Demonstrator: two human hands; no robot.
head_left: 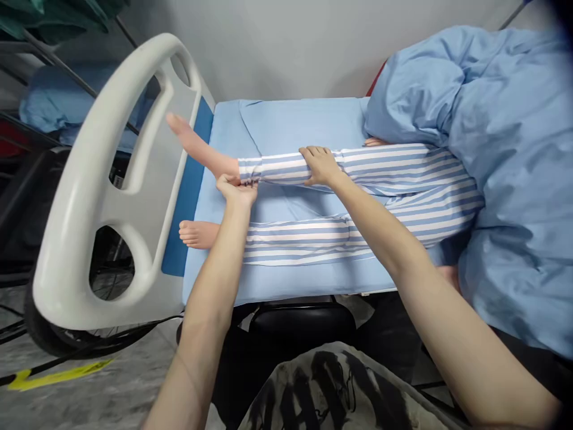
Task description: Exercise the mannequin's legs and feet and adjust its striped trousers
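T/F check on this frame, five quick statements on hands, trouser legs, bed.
1. The left hand grips the cuff of the far striped trouser leg. True.
2. The right hand lies on the blanket. False: it rests on the far striped trouser leg; the blue blanket is bunched further up.
3. The far foot is raised toward the footboard. True.
4. The bed sheet is white. False: it is light blue.
5. The near foot wears a sock. False: it is bare.
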